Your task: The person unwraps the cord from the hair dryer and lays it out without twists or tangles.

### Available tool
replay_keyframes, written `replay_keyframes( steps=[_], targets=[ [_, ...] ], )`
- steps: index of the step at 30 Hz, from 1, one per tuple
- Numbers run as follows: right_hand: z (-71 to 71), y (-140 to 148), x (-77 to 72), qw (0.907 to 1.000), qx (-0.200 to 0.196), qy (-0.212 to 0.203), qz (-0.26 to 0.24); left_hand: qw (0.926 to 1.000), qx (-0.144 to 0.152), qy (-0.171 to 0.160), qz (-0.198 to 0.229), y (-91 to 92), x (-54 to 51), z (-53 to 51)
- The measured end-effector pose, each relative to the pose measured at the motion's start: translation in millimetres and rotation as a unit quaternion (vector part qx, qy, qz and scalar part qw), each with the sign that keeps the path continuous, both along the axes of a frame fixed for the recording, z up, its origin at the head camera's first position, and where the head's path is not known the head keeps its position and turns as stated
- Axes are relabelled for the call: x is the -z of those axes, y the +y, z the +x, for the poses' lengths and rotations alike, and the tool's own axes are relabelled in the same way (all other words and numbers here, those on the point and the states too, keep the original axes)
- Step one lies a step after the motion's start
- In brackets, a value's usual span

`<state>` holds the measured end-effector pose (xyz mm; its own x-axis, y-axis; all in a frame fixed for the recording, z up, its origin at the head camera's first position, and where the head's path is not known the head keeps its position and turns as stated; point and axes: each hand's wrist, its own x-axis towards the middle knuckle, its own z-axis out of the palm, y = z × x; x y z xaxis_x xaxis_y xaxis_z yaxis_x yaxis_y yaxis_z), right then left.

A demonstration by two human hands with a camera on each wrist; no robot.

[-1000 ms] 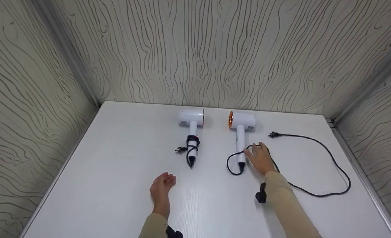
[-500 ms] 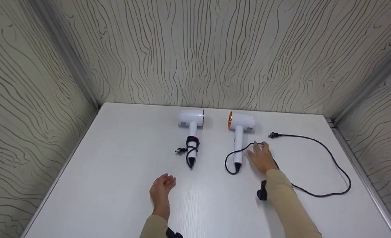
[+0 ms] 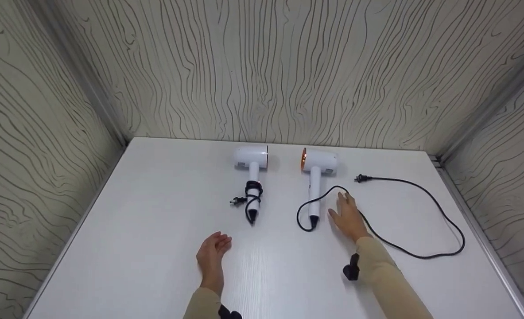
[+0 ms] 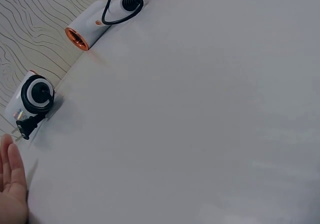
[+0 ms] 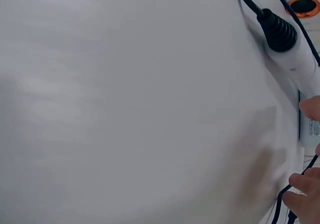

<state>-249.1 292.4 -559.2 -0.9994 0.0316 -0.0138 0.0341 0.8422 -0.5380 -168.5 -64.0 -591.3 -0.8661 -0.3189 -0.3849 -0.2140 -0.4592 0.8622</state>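
Two white hair dryers lie on the white table. Around the handle of the left hair dryer (image 3: 251,157) its black cord (image 3: 254,188) is wound, the plug (image 3: 238,200) sticking out to the left. The right hair dryer (image 3: 320,160) has its cord (image 3: 421,256) loose, crossing the handle and looping out to the right. My right hand (image 3: 349,218) lies just right of that handle, fingers extended and spread, fingertips at the loose cord; whether they touch it I cannot tell. My left hand (image 3: 211,257) rests on the table nearer me, fingers relaxed, holding nothing.
Behind the hair dryers rises a wood-grain patterned wall (image 3: 262,75). The loose cord's plug (image 3: 362,178) lies toward the back right of the table (image 3: 146,221). Metal rails edge the table's sides.
My right hand has drawn back a little from the right hair dryer's handle, its fingers straightening off the cord. That handle has shifted slightly left. My left hand stays put.
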Motion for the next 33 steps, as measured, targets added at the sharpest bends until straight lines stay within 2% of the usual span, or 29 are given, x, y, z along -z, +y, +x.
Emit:
replay_keyframes(
  steps=[4, 8, 11, 14, 19, 23, 28, 33],
  targets=[
    [18.8, -22, 6.9, 0.995, 0.025, 0.097, 0.001, 1.0, 0.005, 0.0, -0.003, -0.8, -2.0, 0.9],
    [35.7, -50, 13.8, 0.9795, 0.018, 0.196, 0.041, 1.0, 0.002, 0.001, 0.0, -1.4, -3.3, 1.0],
    [43.5, -68, 16.6, 0.9669, 0.014, 0.241, 0.084, 1.0, 0.001, -0.002, 0.0, -1.4, -3.7, 0.8],
    [46.2, -82, 16.7, 0.9648, 0.036, 0.236, 0.111, 0.9999, -0.006, 0.003, 0.012, -1.4, -3.0, 0.2],
    [44.9, -98, 14.8, 0.9738, 0.086, 0.173, 0.12, 0.999, -0.015, 0.019, 0.039, -0.8, -1.2, -1.0],
    [40.6, -106, 15.1, 0.9747, 0.117, 0.142, 0.128, 0.9992, -0.015, 0.015, 0.034, -1.0, 0.3, -1.6],
    [35.9, -112, 15.1, 0.9722, 0.132, 0.129, 0.144, 0.9996, -0.011, 0.01, 0.023, -0.8, 0.6, -0.8],
    [36.6, -115, 12.0, 0.9689, 0.124, 0.146, 0.157, 1.0, -0.003, 0.005, 0.0, -0.3, 0.2, 0.8]
  ],
)
